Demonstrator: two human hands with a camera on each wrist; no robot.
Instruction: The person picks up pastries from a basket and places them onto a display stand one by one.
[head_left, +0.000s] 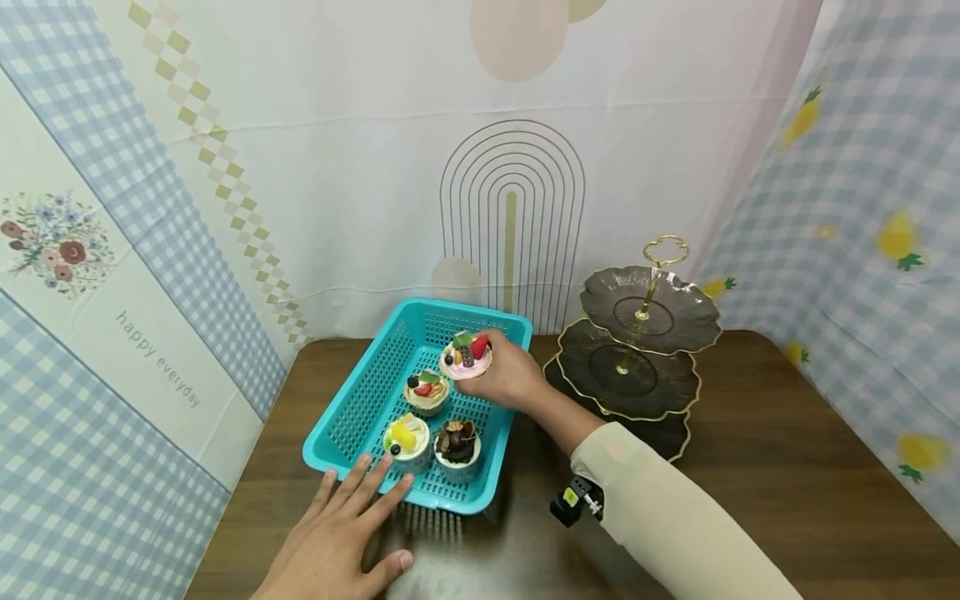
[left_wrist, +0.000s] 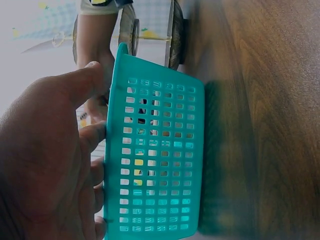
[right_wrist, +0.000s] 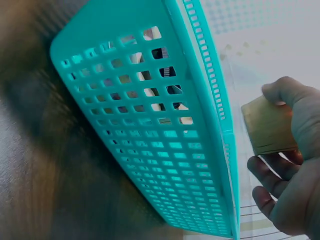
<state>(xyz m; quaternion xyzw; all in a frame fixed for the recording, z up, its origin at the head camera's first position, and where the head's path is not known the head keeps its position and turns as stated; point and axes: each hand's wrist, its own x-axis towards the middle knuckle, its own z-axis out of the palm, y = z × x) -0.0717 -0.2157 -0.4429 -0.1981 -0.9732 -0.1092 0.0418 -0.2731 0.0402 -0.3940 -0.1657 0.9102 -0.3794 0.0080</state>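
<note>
My right hand grips a cupcake with pink cream and berries, held over the basket; its tan cup shows between thumb and fingers in the right wrist view. In the turquoise basket sit a small fruit-topped cupcake, a yellow-fruit cupcake and a chocolate cupcake. The left hand lies with fingers spread over the basket's near left rim. From the left wrist, that hand has straight fingertips right at the rim.
A three-tier dark cake stand with gold edges and a gold ring handle stands right of the basket, close to my right forearm. Both are on a brown wooden table. Patterned cloth hangs behind and at both sides.
</note>
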